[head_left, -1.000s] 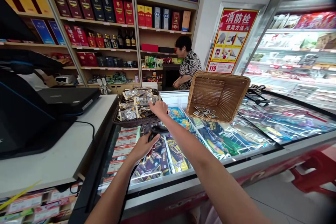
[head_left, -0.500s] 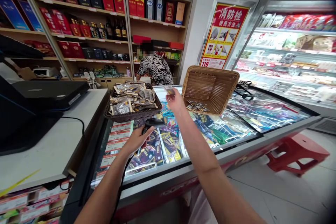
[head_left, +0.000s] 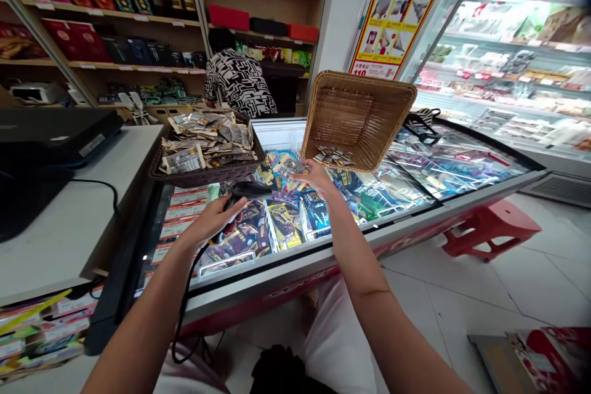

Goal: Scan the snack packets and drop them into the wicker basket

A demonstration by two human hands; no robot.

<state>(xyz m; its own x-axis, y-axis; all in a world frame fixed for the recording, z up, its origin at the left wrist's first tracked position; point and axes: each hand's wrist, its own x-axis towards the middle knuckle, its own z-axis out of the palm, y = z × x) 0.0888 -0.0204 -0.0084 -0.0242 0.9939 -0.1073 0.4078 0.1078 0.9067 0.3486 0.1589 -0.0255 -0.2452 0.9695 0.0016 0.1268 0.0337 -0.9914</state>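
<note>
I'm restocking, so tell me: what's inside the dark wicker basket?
The dark wicker basket holds a heap of small packets. The heap covers its bottom, so any lower layers or other things beneath cannot be seen.

Mid-frame I make out a scanner (head_left: 249, 189) in smooth black plastic and, just right of it, a packet (head_left: 287, 166) of shiny plastic film; the tan basket (head_left: 357, 116) at upper centre and the dark basket (head_left: 210, 177) left of centre both look coarsely woven; I read the glass lid (head_left: 462, 166) as glossy, the counter (head_left: 60, 228) at left as smooth and matt, the stool (head_left: 501, 221) at right as smooth plastic
</note>
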